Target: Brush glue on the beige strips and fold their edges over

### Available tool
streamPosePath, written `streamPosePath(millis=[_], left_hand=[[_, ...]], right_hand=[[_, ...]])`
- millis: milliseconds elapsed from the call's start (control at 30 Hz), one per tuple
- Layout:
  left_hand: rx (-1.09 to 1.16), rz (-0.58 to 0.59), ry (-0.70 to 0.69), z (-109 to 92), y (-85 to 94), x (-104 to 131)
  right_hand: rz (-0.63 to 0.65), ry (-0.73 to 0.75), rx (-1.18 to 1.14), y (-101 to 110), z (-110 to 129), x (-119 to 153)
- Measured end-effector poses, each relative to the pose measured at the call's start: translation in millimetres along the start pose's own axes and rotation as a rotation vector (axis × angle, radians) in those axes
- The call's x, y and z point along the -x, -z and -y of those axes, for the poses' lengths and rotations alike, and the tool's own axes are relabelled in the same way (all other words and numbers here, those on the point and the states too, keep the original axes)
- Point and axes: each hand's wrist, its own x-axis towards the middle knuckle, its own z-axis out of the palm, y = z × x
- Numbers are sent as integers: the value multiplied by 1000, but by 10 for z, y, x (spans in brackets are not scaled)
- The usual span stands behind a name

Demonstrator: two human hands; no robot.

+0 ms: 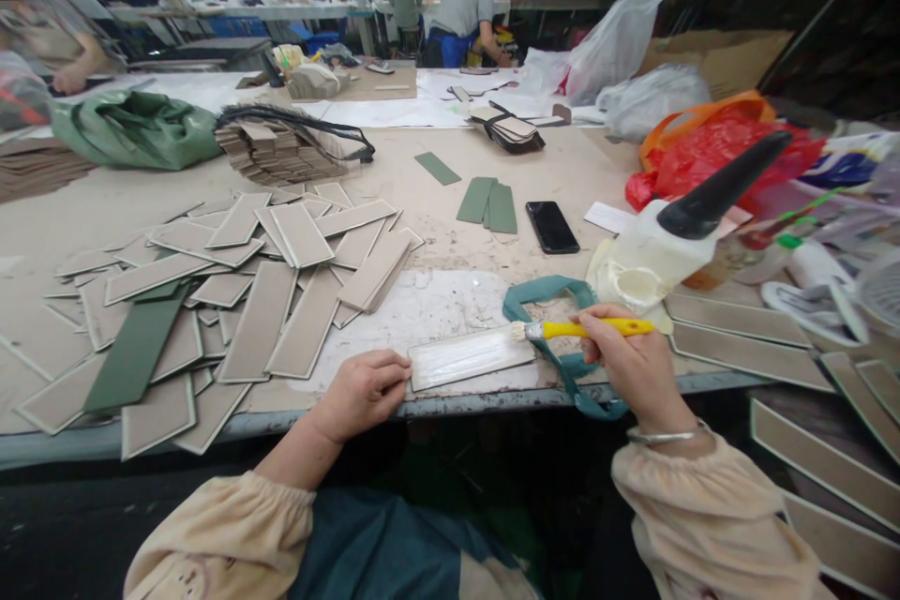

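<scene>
A rectangular panel point(468, 362) coated with a wet-looking white layer lies near the front edge of the table point(380, 253). My left hand point(369, 391) is closed at its left end, with thumb and fingers pinching the corner. In my right hand point(625, 361) is a yellow-handled brush point(562, 329), gripped between thumb and fingers. Its bristles touch the panel's right end. Beside the brush, a teal strip point(524, 297) lies in a loose loop. Behind my right hand stands a whitish glue container point(643, 253) with a black spout.
Many beige panels point(257, 323) are piled at left. Green pieces point(485, 203) and a black phone point(552, 227) lie at centre. Red bags point(731, 150) sit at right, above more long panels point(752, 347). A green bag point(137, 131) is at back left; people work beyond.
</scene>
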Motion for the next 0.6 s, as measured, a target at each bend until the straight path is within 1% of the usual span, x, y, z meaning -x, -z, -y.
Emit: streamPosePath(millis=[67, 167, 267, 367, 433, 500, 600], left_hand=[[-2, -3, -2, -3, -2, -2], [-6, -2, 4, -6, -1, -1], [-3, 5, 10, -1, -1, 6], [13, 18, 19, 13, -5, 13], [19, 20, 23, 21, -8, 16], [14, 20, 27, 21, -7, 15], [8, 23, 36, 5, -2, 9]], right_hand=[[41, 6, -2, -60, 6, -7], [71, 5, 81, -83, -20, -35], [11, 3, 161, -22, -45, -55], [-11, -2, 113, 21, -28, -39], [32, -6, 32, 9, -2, -14], [97, 1, 10, -16, 15, 8], [149, 37, 117, -13, -3, 7]])
